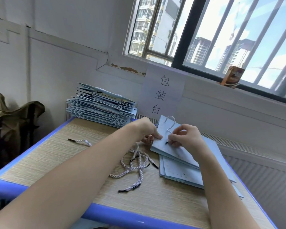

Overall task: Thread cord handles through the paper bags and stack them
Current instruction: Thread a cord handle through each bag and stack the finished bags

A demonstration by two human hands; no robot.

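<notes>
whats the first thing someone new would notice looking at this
Two bare hands meet mid-table over a pale blue paper bag: the left hand grips its edge while the right hand pinches a white cord at the bag's face. Loose cords tangle just in front, and a tall stack of finished bags sits at the table's far left.

Both bare forearms reach forward, hands close together. Left hand [147, 129] — fingers [158, 136] curled, pinching at the tips. Right hand [186, 136] — fingers curled down, thumb and forefinger pinched together.
</notes>
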